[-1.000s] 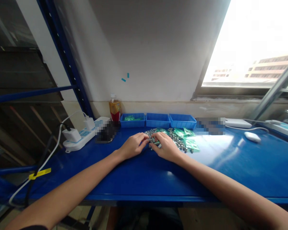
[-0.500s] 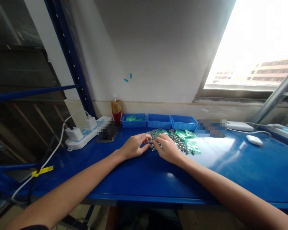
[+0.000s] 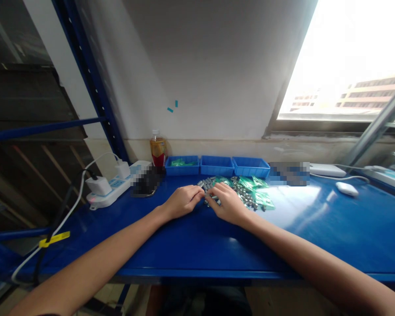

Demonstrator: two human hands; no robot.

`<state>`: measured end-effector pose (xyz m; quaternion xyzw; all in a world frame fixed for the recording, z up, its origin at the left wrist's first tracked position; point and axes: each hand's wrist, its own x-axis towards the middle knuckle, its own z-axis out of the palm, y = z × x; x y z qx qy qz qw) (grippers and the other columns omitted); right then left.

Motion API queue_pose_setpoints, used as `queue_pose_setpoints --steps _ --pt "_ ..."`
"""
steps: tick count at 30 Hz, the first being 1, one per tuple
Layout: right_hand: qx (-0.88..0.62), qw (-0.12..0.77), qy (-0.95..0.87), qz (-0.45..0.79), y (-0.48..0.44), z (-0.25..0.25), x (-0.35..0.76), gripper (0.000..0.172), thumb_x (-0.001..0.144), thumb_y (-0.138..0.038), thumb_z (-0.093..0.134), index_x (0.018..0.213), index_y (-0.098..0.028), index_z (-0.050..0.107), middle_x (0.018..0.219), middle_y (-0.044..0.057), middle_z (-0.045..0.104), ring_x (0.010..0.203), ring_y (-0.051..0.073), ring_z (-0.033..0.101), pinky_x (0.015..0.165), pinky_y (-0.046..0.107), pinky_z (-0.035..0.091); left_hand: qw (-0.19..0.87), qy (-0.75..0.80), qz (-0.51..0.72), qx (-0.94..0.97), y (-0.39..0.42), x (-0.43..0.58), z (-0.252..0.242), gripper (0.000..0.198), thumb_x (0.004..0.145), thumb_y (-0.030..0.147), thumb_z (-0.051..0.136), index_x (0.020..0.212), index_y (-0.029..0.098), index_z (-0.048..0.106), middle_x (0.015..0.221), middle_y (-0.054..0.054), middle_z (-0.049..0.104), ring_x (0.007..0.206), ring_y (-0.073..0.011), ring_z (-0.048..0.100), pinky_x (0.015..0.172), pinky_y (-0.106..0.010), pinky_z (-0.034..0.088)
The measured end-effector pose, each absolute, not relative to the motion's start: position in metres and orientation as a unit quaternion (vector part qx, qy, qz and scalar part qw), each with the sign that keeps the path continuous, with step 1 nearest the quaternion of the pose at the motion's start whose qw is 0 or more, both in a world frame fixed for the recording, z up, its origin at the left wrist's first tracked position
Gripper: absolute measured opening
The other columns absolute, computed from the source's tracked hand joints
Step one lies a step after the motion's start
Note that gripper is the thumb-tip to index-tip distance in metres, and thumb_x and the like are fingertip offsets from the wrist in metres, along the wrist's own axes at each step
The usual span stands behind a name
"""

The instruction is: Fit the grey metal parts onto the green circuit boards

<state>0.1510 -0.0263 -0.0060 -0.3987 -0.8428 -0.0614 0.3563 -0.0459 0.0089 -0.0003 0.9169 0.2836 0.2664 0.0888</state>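
My left hand point(image 3: 183, 202) has its thumb and fingers pinched together at the near left side of a pile of small metal cylinders point(image 3: 208, 181). Whatever lies between those fingertips is too small to name. Facing it, my right hand point(image 3: 227, 202) curls over the pile, its thumb and forefinger close to the left fingertips; what they grip is hidden. To the right of that hand are small rounded metal pieces point(image 3: 249, 199) and several green-tinted plastic bags point(image 3: 263, 199), lying on the blue table point(image 3: 197, 245).
Three blue bins stand along the wall: the left bin point(image 3: 182, 170) holds green bags, beside a middle bin point(image 3: 217, 171) and a right bin point(image 3: 251, 172). A drink bottle point(image 3: 158, 151), a power strip point(image 3: 107, 197) and a white case point(image 3: 346, 189) are also on the table.
My left fingers have closed from a looser curl into a tight pinch. Both hands remain over the near side of the pile; the view has shifted slightly.
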Motion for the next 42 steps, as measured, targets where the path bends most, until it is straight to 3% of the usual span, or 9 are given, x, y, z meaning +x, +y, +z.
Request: queue_pose_setpoints --steps 4,9,13,16,20,25,30,36,42 --pt "-0.402 0.351 -0.844 -0.057 -0.0252 -0.0049 0.1520 0.023 0.093 -0.028 0.045 0.075 -0.020 0.057 0.071 0.004 0.055 0.072 0.018 0.050 0.071 0.031 0.041 0.109 0.286 0.283 0.909 0.0051 -0.0447 0.0022 0.026 0.090 0.034 0.048 0.111 0.020 0.052 0.084 -0.002 0.065 0.074 -0.0150 0.061 0.068 -0.025 0.046" --pt "-0.401 0.344 -0.848 -0.053 -0.0237 -0.0049 0.1531 0.032 0.094 -0.028 0.041 0.066 -0.020 0.052 0.068 0.004 0.054 0.071 0.017 0.049 0.070 0.031 0.041 0.089 0.287 0.275 0.913 0.0042 -0.0441 0.0031 0.020 0.092 0.034 0.045 0.101 0.020 0.055 0.083 -0.002 0.064 0.075 -0.0149 0.060 0.069 -0.024 0.046" --pt "-0.407 0.364 -0.837 -0.030 -0.0254 -0.0050 0.1529 0.013 0.089 -0.032 0.053 0.087 -0.020 0.057 0.078 0.004 0.059 0.077 0.019 0.053 0.072 0.032 0.043 0.070 0.284 0.271 0.917 0.0077 -0.0450 0.0007 0.023 0.095 0.032 0.039 0.099 0.018 0.057 0.092 -0.005 0.066 0.085 -0.0171 0.062 0.075 -0.026 0.046" --pt "-0.406 0.363 -0.838 -0.031 -0.0274 -0.0045 0.1526 0.013 0.085 -0.030 0.057 0.095 -0.020 0.056 0.083 0.005 0.060 0.080 0.020 0.054 0.073 0.032 0.043 0.066 0.278 0.262 0.922 0.0101 -0.0456 -0.0006 0.027 0.096 0.031 0.034 0.096 0.018 0.057 0.091 -0.006 0.066 0.085 -0.0174 0.062 0.076 -0.026 0.045" --pt "-0.396 0.349 -0.848 -0.051 -0.0279 -0.0043 0.1518 0.010 0.090 -0.028 0.051 0.087 -0.020 0.057 0.080 0.005 0.059 0.079 0.019 0.052 0.073 0.032 0.042 0.079 0.275 0.259 0.923 0.0094 -0.0457 0.0007 0.030 0.097 0.030 0.031 0.092 0.017 0.058 0.088 -0.006 0.066 0.083 -0.0166 0.062 0.075 -0.025 0.045" --pt "-0.402 0.348 -0.845 -0.061 -0.0241 -0.0059 0.1521 0.023 0.094 -0.026 0.042 0.076 -0.019 0.054 0.073 0.005 0.056 0.075 0.018 0.050 0.070 0.030 0.040 0.103 0.292 0.270 0.912 0.0050 -0.0446 0.0032 0.025 0.091 0.036 0.046 0.110 0.020 0.052 0.083 -0.001 0.065 0.072 -0.0146 0.061 0.067 -0.024 0.045" --pt "-0.401 0.342 -0.848 -0.058 -0.0227 -0.0073 0.1525 0.031 0.095 -0.027 0.039 0.067 -0.020 0.049 0.068 0.004 0.053 0.071 0.017 0.048 0.069 0.030 0.039 0.088 0.290 0.260 0.917 0.0047 -0.0440 0.0027 0.021 0.093 0.035 0.043 0.100 0.019 0.055 0.083 -0.002 0.064 0.074 -0.0148 0.060 0.068 -0.024 0.044" --pt "-0.398 0.366 -0.841 -0.023 -0.0271 -0.0045 0.1526 0.011 0.087 -0.029 0.056 0.093 -0.020 0.055 0.081 0.004 0.059 0.079 0.019 0.053 0.072 0.030 0.042 0.075 0.287 0.253 0.921 0.0091 -0.0453 0.0010 0.027 0.096 0.033 0.035 0.097 0.017 0.057 0.092 -0.006 0.066 0.084 -0.0174 0.062 0.075 -0.026 0.044" --pt "-0.391 0.360 -0.846 -0.042 -0.0271 -0.0044 0.1522 0.008 0.090 -0.026 0.050 0.090 -0.020 0.055 0.081 0.004 0.059 0.079 0.019 0.052 0.072 0.031 0.042 0.088 0.285 0.251 0.921 0.0087 -0.0460 0.0017 0.028 0.096 0.034 0.034 0.096 0.017 0.057 0.089 -0.005 0.065 0.083 -0.0167 0.061 0.074 -0.026 0.044"
